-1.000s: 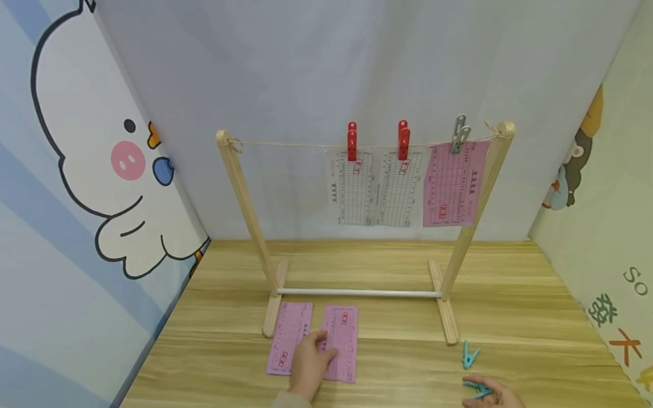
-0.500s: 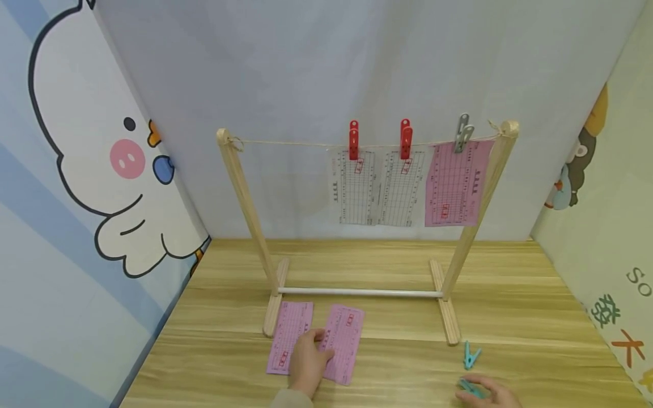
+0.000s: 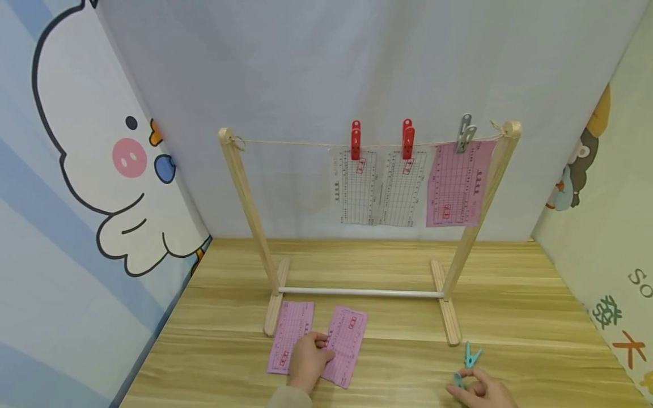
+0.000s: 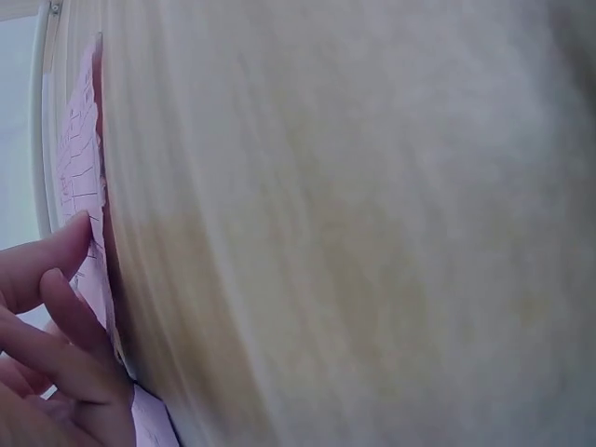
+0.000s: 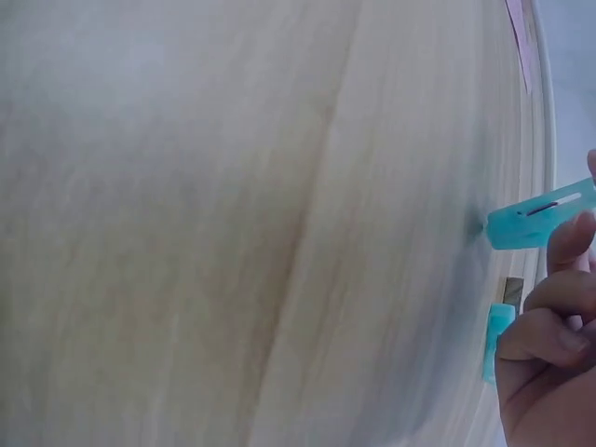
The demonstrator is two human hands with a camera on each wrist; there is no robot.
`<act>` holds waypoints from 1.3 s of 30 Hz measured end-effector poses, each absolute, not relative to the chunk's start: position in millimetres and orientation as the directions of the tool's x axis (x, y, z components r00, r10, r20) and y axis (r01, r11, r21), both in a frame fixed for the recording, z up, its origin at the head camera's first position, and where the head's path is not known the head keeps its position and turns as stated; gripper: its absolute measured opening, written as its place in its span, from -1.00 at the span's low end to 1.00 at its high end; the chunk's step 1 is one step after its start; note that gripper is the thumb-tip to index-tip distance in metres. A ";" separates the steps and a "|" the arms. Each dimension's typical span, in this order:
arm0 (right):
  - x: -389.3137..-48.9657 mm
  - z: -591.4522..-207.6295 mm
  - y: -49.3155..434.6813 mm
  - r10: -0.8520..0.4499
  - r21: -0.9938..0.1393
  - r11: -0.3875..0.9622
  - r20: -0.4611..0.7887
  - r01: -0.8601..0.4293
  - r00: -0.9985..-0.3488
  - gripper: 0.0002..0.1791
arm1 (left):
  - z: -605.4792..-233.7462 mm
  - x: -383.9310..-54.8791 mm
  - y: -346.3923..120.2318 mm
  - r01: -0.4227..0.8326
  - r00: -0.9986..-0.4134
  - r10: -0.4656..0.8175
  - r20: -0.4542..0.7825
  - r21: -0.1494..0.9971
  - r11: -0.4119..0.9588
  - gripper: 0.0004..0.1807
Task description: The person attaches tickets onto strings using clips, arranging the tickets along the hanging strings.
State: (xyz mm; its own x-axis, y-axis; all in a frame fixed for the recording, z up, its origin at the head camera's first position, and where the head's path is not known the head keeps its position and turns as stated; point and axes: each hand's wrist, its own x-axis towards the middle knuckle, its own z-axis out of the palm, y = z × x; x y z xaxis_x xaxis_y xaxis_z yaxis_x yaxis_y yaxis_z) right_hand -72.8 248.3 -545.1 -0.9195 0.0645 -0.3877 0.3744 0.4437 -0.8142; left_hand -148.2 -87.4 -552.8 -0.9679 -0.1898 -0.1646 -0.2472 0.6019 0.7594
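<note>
My left hand point(image 3: 308, 362) pinches the left edge of a pink printed paper slip point(image 3: 349, 343) between thumb and fingers. In the left wrist view that slip point(image 4: 82, 154) stands slightly off the tabletop. A second pink slip point(image 3: 289, 331) lies flat, partly under the left hand. At the front right, my right hand point(image 3: 484, 390) holds a teal clothespin point(image 3: 458, 381) between thumb and fingertips; the right wrist view shows this clothespin point(image 5: 531, 226) pointing away from the fingers. Another teal clothespin point(image 3: 471, 357) lies on the table just beyond the right hand.
A wooden rack point(image 3: 250, 209) with a string point(image 3: 291, 143) stands behind the hands. Two white slips point(image 3: 359, 190) hang under red clips point(image 3: 356, 141), and a pink slip point(image 3: 456, 187) under a grey clip point(image 3: 464, 136). A white bar point(image 3: 359, 292) joins the rack's feet.
The slip in my left hand has turned clockwise, its top swinging right. My right hand has picked up the nearer teal clothespin and shifted slightly left and up with it.
</note>
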 end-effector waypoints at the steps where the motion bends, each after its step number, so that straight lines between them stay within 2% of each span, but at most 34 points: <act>1: -72.8 -544.2 246.6 0.081 -0.811 0.450 -0.380 0.374 -0.921 -0.46 | -552.7 -148.0 -87.5 -0.241 -0.969 -0.188 -0.158 0.759 0.605 -0.69; 6: -73.7 -541.7 241.4 0.086 -0.820 0.449 -0.358 0.357 -0.930 -0.52 | -554.1 -147.4 -85.9 -0.232 -0.971 -0.190 -0.142 0.740 0.631 -0.68; 13: -72.2 -543.1 241.3 0.033 -0.836 0.407 -0.389 0.368 -0.921 -0.41 | -550.2 -147.6 -82.2 -0.262 -0.964 -0.211 -0.161 0.705 0.659 -0.65; 18: -71.6 -544.9 247.0 -0.028 -0.864 0.317 -0.421 0.391 -0.907 -0.34 | -543.8 -147.9 -82.4 -0.294 -0.956 -0.221 -0.195 0.673 0.679 -0.66; 23: -72.0 -546.3 253.3 -0.028 -0.867 0.266 -0.444 0.422 -0.895 -0.22 | -541.3 -147.6 -83.4 -0.308 -0.951 -0.226 -0.209 0.668 0.678 -0.66; 34: -72.2 -548.0 254.5 0.026 -0.849 0.328 -0.430 0.414 -0.903 -0.28 | -548.4 -148.6 -86.3 -0.238 -0.971 -0.160 -0.177 0.741 0.628 -0.62; 39: -72.9 -548.8 250.3 0.054 -0.847 0.345 -0.412 0.404 -0.910 -0.30 | -550.8 -148.1 -85.6 -0.259 -0.966 -0.186 -0.181 0.730 0.632 -0.54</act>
